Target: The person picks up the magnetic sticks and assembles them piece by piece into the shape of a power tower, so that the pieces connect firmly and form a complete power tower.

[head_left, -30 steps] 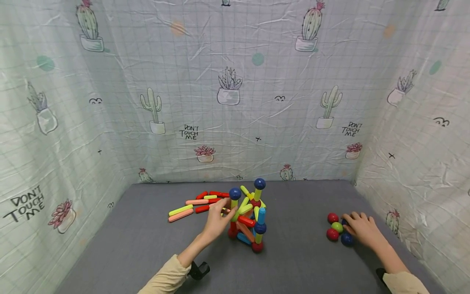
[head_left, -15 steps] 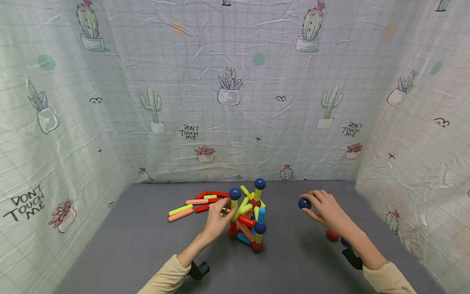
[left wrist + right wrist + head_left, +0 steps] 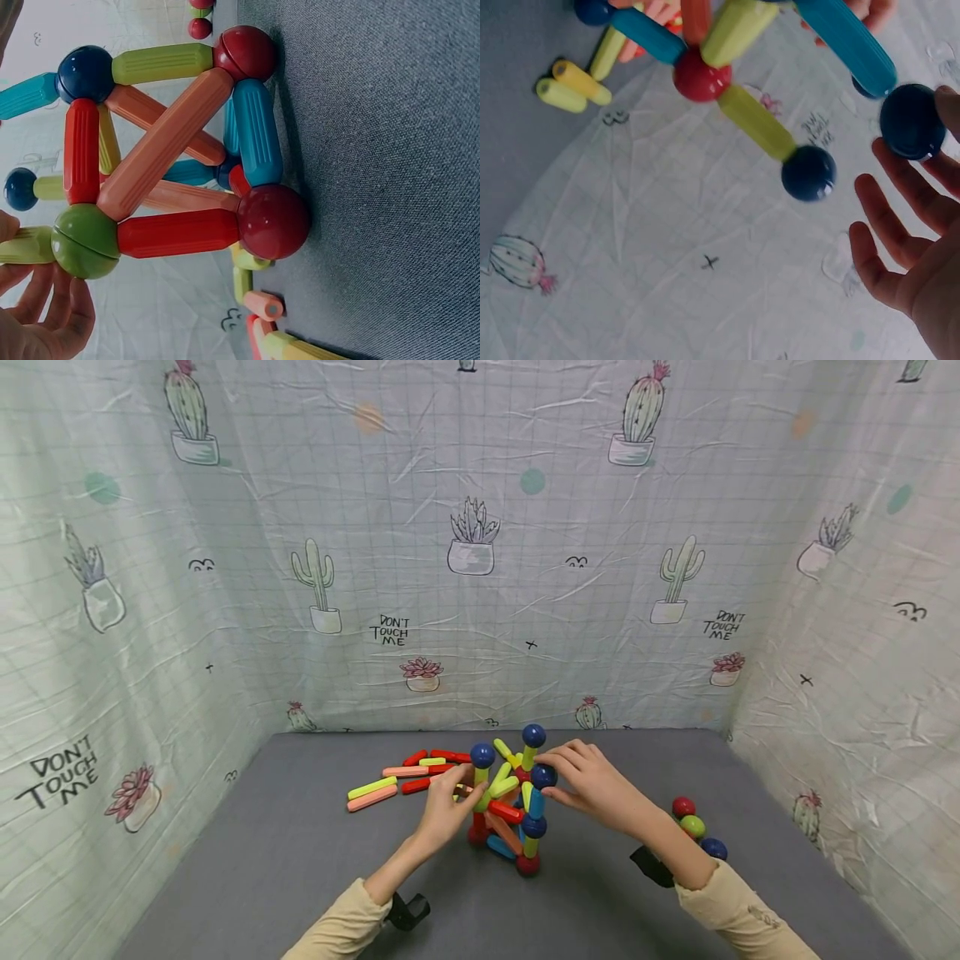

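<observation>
A frame of magnetic rods and balls, with a red rod (image 3: 506, 812) across its front, stands on the grey table. My left hand (image 3: 442, 814) pinches an upright yellow-green rod (image 3: 24, 246) on its left side, just above a green ball (image 3: 85, 241); a blue ball (image 3: 482, 755) caps that rod. Between thumb and fingers, my right hand (image 3: 592, 785) holds another blue ball (image 3: 913, 121) at the upper end of a light-blue rod (image 3: 851, 45). Whether ball and rod touch is hard to tell. A third blue ball (image 3: 808, 173) tops the rear post.
Loose rods lie behind and left of the frame, among them a pink rod (image 3: 372, 798) and a red rod (image 3: 416, 786). To the right are a red ball (image 3: 683, 807), a green ball (image 3: 693, 826) and a blue ball (image 3: 714, 848). A patterned curtain (image 3: 375, 568) encloses the table.
My right hand has picked a blue ball from the group at the right and carried it left to the frame's light-blue rod. The left hand keeps its hold in place.
</observation>
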{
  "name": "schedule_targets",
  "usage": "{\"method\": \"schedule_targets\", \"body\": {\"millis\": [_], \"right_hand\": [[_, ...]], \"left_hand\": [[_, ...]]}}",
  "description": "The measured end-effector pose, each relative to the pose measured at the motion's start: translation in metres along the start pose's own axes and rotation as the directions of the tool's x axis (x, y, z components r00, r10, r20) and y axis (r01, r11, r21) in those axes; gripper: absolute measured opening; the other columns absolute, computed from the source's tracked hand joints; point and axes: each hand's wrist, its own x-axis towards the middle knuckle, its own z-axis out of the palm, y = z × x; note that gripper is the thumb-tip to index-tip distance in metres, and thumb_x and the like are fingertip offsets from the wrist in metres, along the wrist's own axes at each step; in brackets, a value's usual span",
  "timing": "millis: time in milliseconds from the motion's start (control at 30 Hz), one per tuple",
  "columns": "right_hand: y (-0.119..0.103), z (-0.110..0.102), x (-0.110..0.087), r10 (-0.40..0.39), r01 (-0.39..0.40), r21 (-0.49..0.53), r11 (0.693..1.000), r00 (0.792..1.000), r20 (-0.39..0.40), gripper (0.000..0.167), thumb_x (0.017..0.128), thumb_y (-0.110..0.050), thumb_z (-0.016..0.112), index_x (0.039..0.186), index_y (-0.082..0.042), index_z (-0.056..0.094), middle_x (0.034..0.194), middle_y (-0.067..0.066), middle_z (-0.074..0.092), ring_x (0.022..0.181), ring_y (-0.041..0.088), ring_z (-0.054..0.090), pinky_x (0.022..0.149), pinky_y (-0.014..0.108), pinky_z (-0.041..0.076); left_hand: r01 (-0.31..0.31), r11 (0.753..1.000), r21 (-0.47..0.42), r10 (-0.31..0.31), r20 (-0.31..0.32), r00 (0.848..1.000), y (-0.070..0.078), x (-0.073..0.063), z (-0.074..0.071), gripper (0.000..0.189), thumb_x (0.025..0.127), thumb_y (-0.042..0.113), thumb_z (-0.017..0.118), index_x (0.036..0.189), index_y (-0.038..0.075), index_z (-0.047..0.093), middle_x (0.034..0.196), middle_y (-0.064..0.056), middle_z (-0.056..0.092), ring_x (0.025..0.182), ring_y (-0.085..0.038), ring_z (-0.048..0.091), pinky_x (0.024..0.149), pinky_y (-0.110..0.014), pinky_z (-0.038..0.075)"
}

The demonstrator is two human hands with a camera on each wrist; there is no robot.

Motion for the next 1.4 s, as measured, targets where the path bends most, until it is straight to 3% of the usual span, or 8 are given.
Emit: {"method": "schedule_targets", "body": {"millis": [133, 300, 467, 700, 800, 967, 1167, 1400], "right_hand": [[-0.002, 0.004, -0.001, 0.032, -0.033, 0.019, 0.999, 0.999, 0.030, 0.048, 0.072, -0.027, 0.072, 0.115, -0.013, 0.056, 0.106, -0.003, 0.057, 0.096, 0.012, 0.047, 0.076, 0.030, 0.042], [-0.003, 0.004, -0.004, 0.060, -0.061, 0.080, 0.995, 0.998, 0.020, 0.051, 0.073, -0.027, 0.072, 0.118, -0.011, 0.054, 0.109, -0.003, 0.056, 0.098, 0.012, 0.047, 0.077, 0.031, 0.042], [-0.003, 0.006, -0.006, 0.053, -0.053, 0.092, 0.994, 0.999, 0.010, 0.053, 0.072, -0.026, 0.072, 0.119, -0.012, 0.053, 0.109, -0.003, 0.056, 0.097, 0.011, 0.047, 0.077, 0.031, 0.042], [-0.005, 0.006, -0.005, 0.040, -0.040, 0.099, 0.994, 0.999, -0.002, 0.052, 0.072, -0.024, 0.073, 0.119, -0.013, 0.053, 0.109, -0.003, 0.056, 0.096, 0.010, 0.047, 0.077, 0.032, 0.042], [-0.005, 0.006, -0.005, 0.035, -0.034, 0.099, 0.995, 0.999, -0.005, 0.052, 0.072, -0.024, 0.072, 0.119, -0.013, 0.053, 0.109, -0.003, 0.056, 0.096, 0.011, 0.047, 0.077, 0.032, 0.042], [-0.005, 0.006, -0.004, 0.039, -0.039, 0.097, 0.995, 0.999, 0.005, 0.049, 0.075, -0.025, 0.070, 0.119, -0.013, 0.053, 0.110, -0.003, 0.056, 0.098, 0.011, 0.047, 0.078, 0.032, 0.042], [-0.006, 0.006, -0.004, 0.048, -0.049, 0.094, 0.994, 0.999, 0.020, 0.048, 0.076, -0.025, 0.070, 0.119, -0.013, 0.053, 0.110, -0.003, 0.055, 0.097, 0.011, 0.047, 0.077, 0.032, 0.042], [-0.005, 0.007, -0.004, 0.046, -0.048, 0.099, 0.994, 0.999, 0.024, 0.048, 0.077, -0.026, 0.069, 0.120, -0.014, 0.052, 0.110, -0.002, 0.055, 0.097, 0.011, 0.047, 0.077, 0.031, 0.042]], "left_hand": [[0.032, 0.999, -0.019, -0.031, 0.014, 0.999, 0.007, 0.001, -0.004, 0.014, 0.078, 0.000, 0.064, 0.092, -0.002, 0.062, 0.081, -0.014, 0.063, 0.069, -0.024, 0.061, 0.057, -0.025, 0.052], [0.038, 0.999, -0.014, -0.037, 0.088, 0.995, -0.026, -0.001, -0.011, 0.022, 0.085, 0.011, 0.059, 0.105, 0.004, 0.062, 0.090, -0.008, 0.065, 0.077, -0.018, 0.062, 0.062, -0.024, 0.051], [0.039, 0.973, 0.227, -0.087, 0.203, 0.975, -0.060, -0.007, -0.027, 0.018, 0.088, 0.017, 0.055, 0.103, 0.008, 0.061, 0.079, 0.002, 0.061, 0.066, -0.007, 0.055, 0.056, -0.021, 0.045], [-0.116, 0.768, 0.630, -0.279, 0.492, 0.824, -0.089, -0.025, -0.032, 0.037, 0.079, 0.034, 0.064, 0.105, 0.008, 0.057, 0.072, -0.001, 0.050, 0.058, -0.010, 0.042, 0.046, -0.023, 0.033], [-0.164, 0.725, 0.669, -0.305, 0.524, 0.795, -0.091, -0.028, -0.028, 0.035, 0.078, 0.028, 0.065, 0.105, 0.007, 0.056, 0.074, -0.004, 0.052, 0.057, -0.014, 0.046, 0.045, -0.026, 0.037], [-0.180, 0.672, 0.718, -0.310, 0.494, 0.812, -0.086, -0.030, -0.023, 0.026, 0.075, 0.012, 0.064, 0.098, 0.011, 0.053, 0.069, -0.008, 0.051, 0.051, -0.019, 0.046, 0.042, -0.031, 0.038], [-0.275, 0.528, 0.804, -0.225, 0.444, 0.867, -0.085, -0.035, -0.021, 0.023, 0.077, 0.017, 0.065, 0.098, 0.018, 0.056, 0.069, -0.013, 0.051, 0.046, -0.020, 0.041, 0.036, -0.030, 0.036], [-0.343, 0.393, 0.853, -0.171, 0.434, 0.885, -0.085, -0.038, -0.030, 0.031, 0.079, 0.022, 0.064, 0.110, 0.026, 0.059, 0.069, -0.010, 0.051, 0.045, -0.018, 0.041, 0.041, -0.028, 0.037]]}}
